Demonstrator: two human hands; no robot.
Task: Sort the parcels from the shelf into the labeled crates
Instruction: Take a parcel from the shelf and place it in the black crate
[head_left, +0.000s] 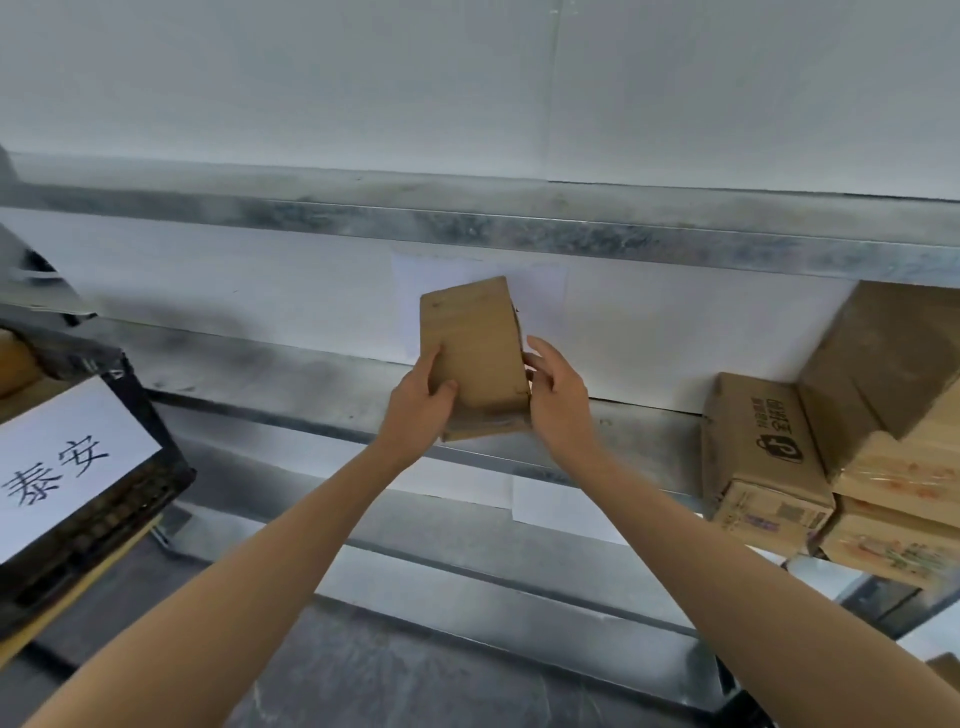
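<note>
The parcel (472, 353), a small brown cardboard box, is held up in front of the white back wall, above the metal shelf (291, 384) and tipped a little so its top leans left. On my head feed I see both bare forearms stretched forward and upward, converging on it. The left hand (421, 410) grips the lower left edge, thumb laid across the front face and fingers wrapped behind. The right hand (558, 395) holds the lower right edge, fingers curled against the side. At far left sits a black crate (140, 410) with a white paper label (67, 457). Stacked cardboard boxes (763, 457) stand on the shelf at right, well apart from the hands.
</note>
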